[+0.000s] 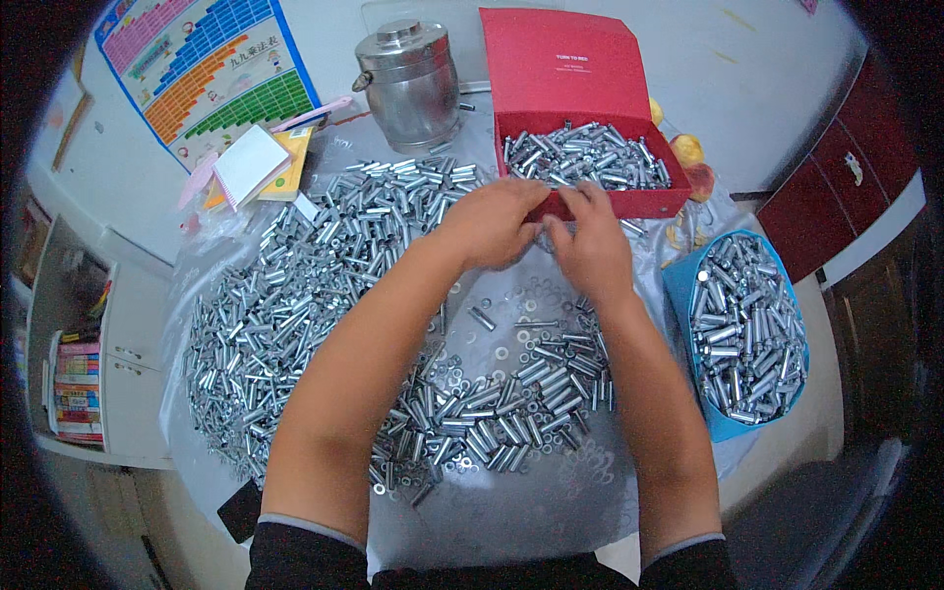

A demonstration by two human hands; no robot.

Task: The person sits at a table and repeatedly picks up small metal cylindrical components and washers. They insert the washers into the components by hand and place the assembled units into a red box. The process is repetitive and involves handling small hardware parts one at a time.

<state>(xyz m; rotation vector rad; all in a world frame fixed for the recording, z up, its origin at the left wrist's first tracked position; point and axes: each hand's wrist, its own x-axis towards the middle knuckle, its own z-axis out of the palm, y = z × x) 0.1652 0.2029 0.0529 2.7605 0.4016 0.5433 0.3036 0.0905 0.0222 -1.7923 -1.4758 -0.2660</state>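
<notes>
Both my hands meet at the front wall of a red box whose lid stands raised. My left hand has its fingers curled together in a pinch against the box's edge. Close beside it, my right hand bends its thumb and fingers inward. Whatever lies between the fingertips is too small and hidden to make out. Inside the box is a heap of silvery expansion bolts. Loose metal sleeves form a big pile to the left. Under my forearms lie more sleeves and flat washers.
A blue bin full of bolts stands at the right edge of the plastic-covered table. Behind are a steel pot, a notepad and yellow-red fruit. A bookshelf is at far left.
</notes>
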